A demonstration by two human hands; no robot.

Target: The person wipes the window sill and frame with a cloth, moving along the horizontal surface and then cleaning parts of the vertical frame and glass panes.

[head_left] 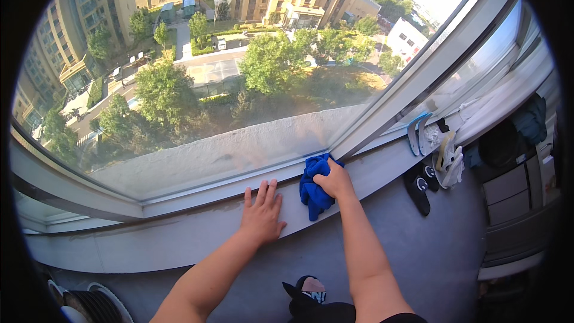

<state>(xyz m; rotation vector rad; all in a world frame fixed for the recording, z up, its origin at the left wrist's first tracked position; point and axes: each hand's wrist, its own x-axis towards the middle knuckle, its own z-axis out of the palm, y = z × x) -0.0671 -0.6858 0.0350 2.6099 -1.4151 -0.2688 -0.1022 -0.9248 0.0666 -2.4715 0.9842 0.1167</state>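
Note:
My right hand (334, 179) grips a bunched blue cloth (314, 190), pressed against the lower corner of the window frame (291, 170). Part of the cloth hangs down across the light window sill (170, 242). To the left of the cloth, my left hand (262, 215) rests flat on the sill with its fingers spread, holding nothing. Behind both hands stands the large window pane (251, 130), with buildings and trees showing through it. Brownish marks run along the sill by the base of the frame.
Blue-edged insoles (417, 134) and pale shoes (448, 161) lie at the sill's right part. Dark slippers (419, 190) are on the grey floor (403, 251) below. A white curtain (506, 94) and dark drawers (509, 193) stand at right. A round slatted object (92, 305) is at lower left.

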